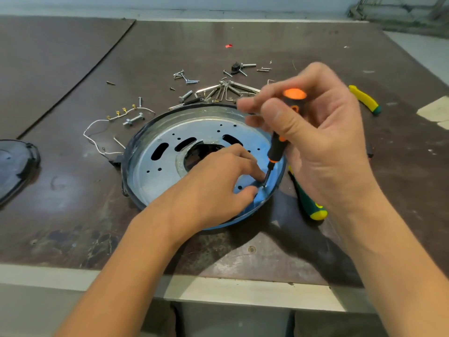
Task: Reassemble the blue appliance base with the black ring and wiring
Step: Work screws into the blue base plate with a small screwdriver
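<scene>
Mid-frame, the blue base [170,164] with its black ring [134,202] round the rim looks like stiff, light sheet metal, apt to slide, so it is best steadied by the rim. The right hand [320,142] grips the screwdriver [277,149], and the left hand [218,186] pinches the small screw [264,186] beneath its tip.

At centre I see the blue appliance base [155,171], bare scratched metal with a dull sheen, edged by a glossy black ring [125,164]. The screwdriver [275,149] handle looks like smooth plastic; the brown tabletop [60,203], lower left, is matt and scuffed.
</scene>
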